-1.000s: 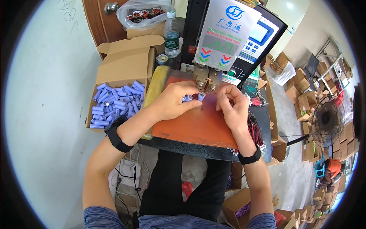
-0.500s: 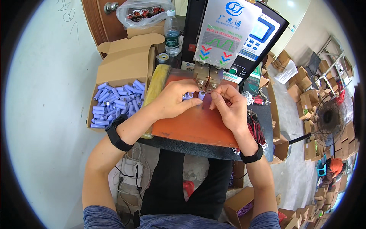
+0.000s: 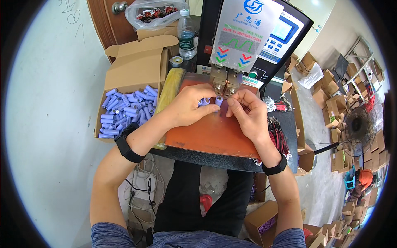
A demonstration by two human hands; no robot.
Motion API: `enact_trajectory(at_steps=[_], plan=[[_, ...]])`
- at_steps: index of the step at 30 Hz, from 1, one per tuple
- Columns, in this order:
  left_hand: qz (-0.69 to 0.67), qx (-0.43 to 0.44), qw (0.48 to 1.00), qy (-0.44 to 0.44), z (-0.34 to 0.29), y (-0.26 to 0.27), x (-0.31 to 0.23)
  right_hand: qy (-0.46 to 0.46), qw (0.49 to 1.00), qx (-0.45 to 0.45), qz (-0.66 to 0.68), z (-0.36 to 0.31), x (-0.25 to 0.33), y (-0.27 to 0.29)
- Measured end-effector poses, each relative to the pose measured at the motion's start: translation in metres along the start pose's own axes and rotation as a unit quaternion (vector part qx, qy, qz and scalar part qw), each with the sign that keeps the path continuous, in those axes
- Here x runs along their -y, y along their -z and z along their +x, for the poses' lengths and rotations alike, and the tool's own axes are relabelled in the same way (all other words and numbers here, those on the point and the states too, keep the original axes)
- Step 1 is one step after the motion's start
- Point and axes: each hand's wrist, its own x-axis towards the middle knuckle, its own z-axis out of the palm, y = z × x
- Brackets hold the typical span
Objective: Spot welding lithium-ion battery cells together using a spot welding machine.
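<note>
Small pale-blue cylindrical cell (image 3: pixel 218 101), upright

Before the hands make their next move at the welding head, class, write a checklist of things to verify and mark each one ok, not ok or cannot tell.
1. Left hand grips the purple cells: ok.
2. Right hand pinches at the upright cell beside it: ok.
3. Upright cell sits below the machine's twin electrodes: ok.
4. Electrode tips touch the cell top: cannot tell, fingers crowd it.
5. More cells on hand in the open cardboard box at the left: ok.
6. Orange work mat lies flat under both hands: ok.
</note>
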Motion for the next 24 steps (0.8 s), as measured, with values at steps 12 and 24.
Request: enact_trajectory(at_steps=[12, 24], plan=[[-0.018, 0.005, 1.0, 0.01, 0.0, -0.002, 0.004, 0.003, 1.0, -0.006, 0.012, -0.001, 0.0, -0.001], [-0.051, -0.087, 0.994, 0.036, 0.0, -0.005, 0.009, 0.063, 0.986, -0.132, -0.078, 0.003, -0.017, 0.004]])
